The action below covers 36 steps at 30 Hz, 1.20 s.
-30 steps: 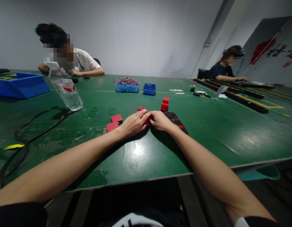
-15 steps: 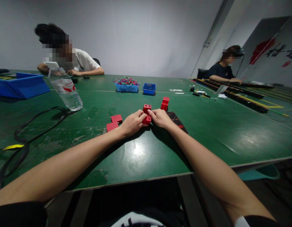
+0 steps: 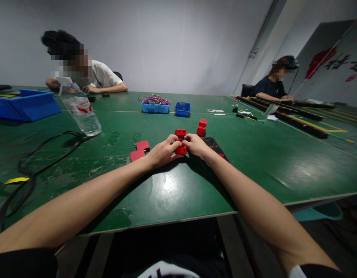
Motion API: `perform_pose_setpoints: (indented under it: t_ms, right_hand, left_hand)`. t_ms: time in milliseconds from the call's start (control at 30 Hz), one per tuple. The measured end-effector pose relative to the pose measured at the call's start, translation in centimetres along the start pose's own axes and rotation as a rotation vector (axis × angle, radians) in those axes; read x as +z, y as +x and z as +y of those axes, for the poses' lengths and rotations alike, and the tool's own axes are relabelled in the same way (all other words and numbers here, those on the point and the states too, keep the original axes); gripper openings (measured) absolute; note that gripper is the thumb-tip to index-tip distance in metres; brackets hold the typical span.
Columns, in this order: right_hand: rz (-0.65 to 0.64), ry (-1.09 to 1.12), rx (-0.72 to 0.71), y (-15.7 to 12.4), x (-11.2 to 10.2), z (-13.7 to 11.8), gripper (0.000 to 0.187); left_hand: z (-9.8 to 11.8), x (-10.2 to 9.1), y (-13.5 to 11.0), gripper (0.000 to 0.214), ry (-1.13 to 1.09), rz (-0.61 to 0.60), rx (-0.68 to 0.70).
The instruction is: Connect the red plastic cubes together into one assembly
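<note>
Between my two hands is a red block piece with small holes [image 3: 181,150], its upper and lower parts showing and its middle partly covered by fingers. My left hand [image 3: 163,150] is closed on its left side. From the right, the fingers of my right hand [image 3: 195,144] pinch the same piece. Left of my left hand lie two red blocks [image 3: 142,146] with small metal pins. Beyond my right hand stands another red block piece [image 3: 202,127]. A flat black box [image 3: 217,148] with faint lettering lies partly under my right wrist.
A water bottle [image 3: 82,114] and black cables [image 3: 30,166] are on the left, near a large blue bin [image 3: 24,106]. Ahead are a blue tray of colourful small parts [image 3: 155,107] and a small blue tray [image 3: 182,109]. Two people sit across the green table [image 3: 166,193].
The red block piece between my hands has turned a little toward me, showing more of its front holes. My fingers have shifted slightly on it.
</note>
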State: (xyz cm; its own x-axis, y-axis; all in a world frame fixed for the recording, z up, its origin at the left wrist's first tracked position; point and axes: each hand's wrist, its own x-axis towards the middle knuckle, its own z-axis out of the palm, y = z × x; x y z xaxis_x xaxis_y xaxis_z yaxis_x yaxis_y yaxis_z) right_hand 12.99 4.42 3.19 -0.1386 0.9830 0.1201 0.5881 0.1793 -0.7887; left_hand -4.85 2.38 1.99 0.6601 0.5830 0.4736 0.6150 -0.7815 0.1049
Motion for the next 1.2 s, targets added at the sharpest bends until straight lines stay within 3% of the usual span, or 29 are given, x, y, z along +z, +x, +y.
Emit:
perform_pose_setpoints:
  t_ms: [233, 400, 500, 667, 900, 1200]
  right_hand:
    - [-0.005, -0.019, 0.007, 0.0, -0.1, -0.2, 0.011]
    - [-0.04, 0.243, 0.088, -0.5, 0.0, -0.9, 0.017]
    - [-0.082, 0.392, 0.124, -0.6, 0.2, -1.1, 0.017]
    - [-0.128, 0.499, 0.09, -0.4, 0.6, -0.9, 0.015]
    - [-0.205, 0.583, 0.08, -0.3, 0.8, -0.6, 0.011]
    - [-0.101, 0.597, 0.054, -0.2, 0.8, -0.6, 0.029]
  left_hand:
    - [0.6, -0.3, 0.2, 0.039, 0.148, 0.03, -0.079]
    - [0.0, 0.2, 0.6, 0.04, 0.027, 0.092, -0.331]
    - [-0.5, 0.3, 0.7, 0.042, -0.055, 0.091, -0.415]
    - [-0.7, 0.4, 0.7, 0.037, -0.038, 0.039, -0.369]
    - [-0.9, 0.7, 0.7, 0.033, -0.214, 0.087, -0.387]
    - [-1.3, 1.1, 0.6, 0.036, -0.257, 0.113, -0.349]
